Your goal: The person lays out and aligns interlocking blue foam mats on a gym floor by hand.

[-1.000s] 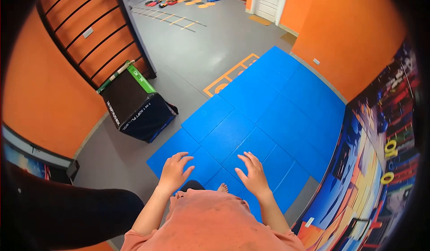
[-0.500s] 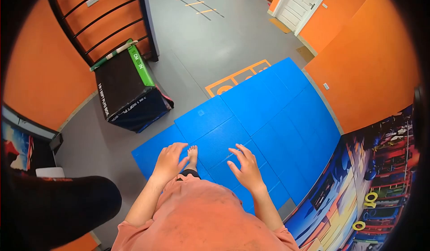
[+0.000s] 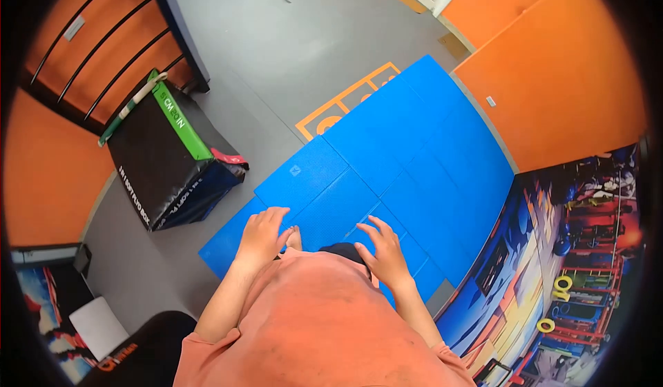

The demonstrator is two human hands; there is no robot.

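Both my hands float free above the blue mat.

My left hand (image 3: pixel 261 234) and right hand (image 3: pixel 387 254) are in front of my chest, fingers spread apart, each grip holding nothing. The mat (image 3: pixel 387 159) lies on the floor below them and runs toward 1 o'clock; my bare foot (image 3: pixel 295 237) shows between the hands, just beside the left one. A black box (image 3: pixel 162 162) stands at 10 o'clock, apart from the mat. I think it is best to keep the palms low and level for balance, and step on the tiles, not the edge.
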